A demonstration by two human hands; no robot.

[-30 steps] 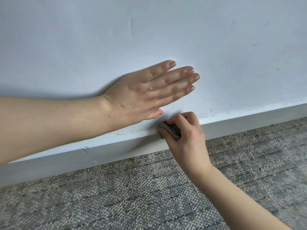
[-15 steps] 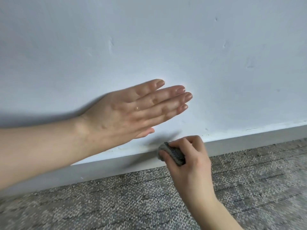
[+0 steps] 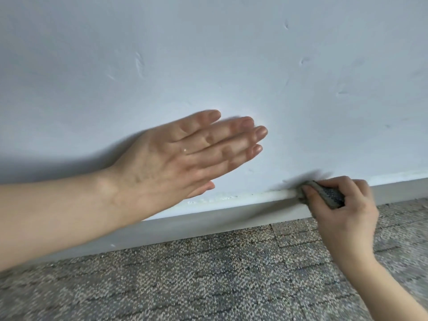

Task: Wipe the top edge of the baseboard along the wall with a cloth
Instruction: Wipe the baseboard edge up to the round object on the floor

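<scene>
A pale grey baseboard [image 3: 208, 222] runs along the foot of the wall, rising toward the right. My right hand [image 3: 347, 214] is shut on a folded dark grey cloth [image 3: 328, 195] and presses it onto the baseboard's top edge at the right. My left hand [image 3: 185, 156] lies flat on the wall above the baseboard, fingers straight, together and pointing right, holding nothing. A stretch of bare baseboard edge separates the two hands. Small dark specks and white flecks sit along the top edge between them.
The pale blue wall [image 3: 208, 54] fills the upper half, with small dents and scuffs. Grey patterned carpet [image 3: 208, 281] covers the floor below the baseboard. My left forearm [image 3: 58, 216] crosses in front of the baseboard's left part.
My right hand has slid the cloth to the right along the baseboard's top edge, away from my left hand. The view has shifted, and my left hand stays flat on the wall.
</scene>
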